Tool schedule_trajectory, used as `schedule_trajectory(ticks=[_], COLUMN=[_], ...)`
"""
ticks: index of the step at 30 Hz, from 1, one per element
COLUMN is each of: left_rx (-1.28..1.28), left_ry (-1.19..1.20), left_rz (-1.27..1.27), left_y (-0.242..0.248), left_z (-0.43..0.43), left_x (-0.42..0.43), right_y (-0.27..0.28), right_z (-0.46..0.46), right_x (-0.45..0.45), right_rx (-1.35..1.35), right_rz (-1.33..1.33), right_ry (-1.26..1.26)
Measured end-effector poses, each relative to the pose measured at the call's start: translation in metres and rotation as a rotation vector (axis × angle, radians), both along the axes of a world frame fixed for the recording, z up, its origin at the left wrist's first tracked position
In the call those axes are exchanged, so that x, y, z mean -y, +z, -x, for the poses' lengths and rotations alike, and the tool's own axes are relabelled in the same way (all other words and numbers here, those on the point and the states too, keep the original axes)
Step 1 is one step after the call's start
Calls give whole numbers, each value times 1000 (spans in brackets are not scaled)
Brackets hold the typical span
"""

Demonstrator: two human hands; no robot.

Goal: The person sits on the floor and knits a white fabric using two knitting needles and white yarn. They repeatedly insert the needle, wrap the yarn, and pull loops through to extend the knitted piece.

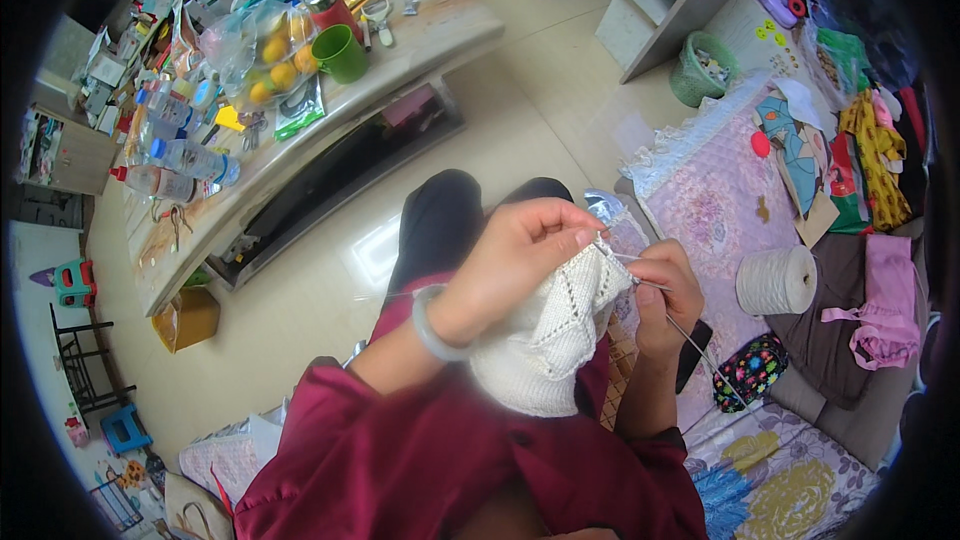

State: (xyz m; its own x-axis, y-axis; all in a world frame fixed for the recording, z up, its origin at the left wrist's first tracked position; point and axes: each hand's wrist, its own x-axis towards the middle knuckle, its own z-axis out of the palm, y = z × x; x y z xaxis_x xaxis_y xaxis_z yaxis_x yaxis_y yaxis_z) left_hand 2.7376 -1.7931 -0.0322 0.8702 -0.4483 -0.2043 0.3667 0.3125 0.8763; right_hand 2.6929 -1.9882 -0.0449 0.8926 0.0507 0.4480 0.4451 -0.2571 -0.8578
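Observation:
A piece of white knitting [551, 337] with a pattern of small eyelet holes hangs over my lap from metal knitting needles [701, 349]. My left hand [536, 244], a pale bangle at its wrist, pinches the knitting's upper edge near a needle tip. On the other side, my right hand [667, 296] grips the needles close to the stitches. One long needle slants from that hand down to the right. To the right stands a cone of white yarn [776, 280] on the quilted sofa cover [697, 202]. Both palms are turned away from view.
A marble-topped table [442, 22] at upper left carries plastic bottles [196, 159], a green mug [341, 54] and a bag of yellow fruit [274, 64]. Beside my right forearm lie a dark phone-like object [694, 355] and a flowered pouch [751, 373]. A green wastebasket [703, 69] stands beyond.

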Motion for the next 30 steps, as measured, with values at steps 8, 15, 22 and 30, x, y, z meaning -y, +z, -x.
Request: schedule_trajectory(ticks=[8, 15, 22, 30], left_rx=[39, 220, 325, 353], left_ry=[158, 246, 117, 197], left_rz=[11, -38, -157, -233], left_y=[-4, -6, -11, -12], left_z=[7, 20, 22, 14], left_x=[7, 19, 20, 23], right_y=[-2, -9, 0, 3], right_z=[3, 6, -24, -5], right_x=[-11, -24, -14, 1], right_rx=[84, 84, -48, 70], right_rz=[142, 216, 86, 217], right_ry=[-117, -220, 54, -160])
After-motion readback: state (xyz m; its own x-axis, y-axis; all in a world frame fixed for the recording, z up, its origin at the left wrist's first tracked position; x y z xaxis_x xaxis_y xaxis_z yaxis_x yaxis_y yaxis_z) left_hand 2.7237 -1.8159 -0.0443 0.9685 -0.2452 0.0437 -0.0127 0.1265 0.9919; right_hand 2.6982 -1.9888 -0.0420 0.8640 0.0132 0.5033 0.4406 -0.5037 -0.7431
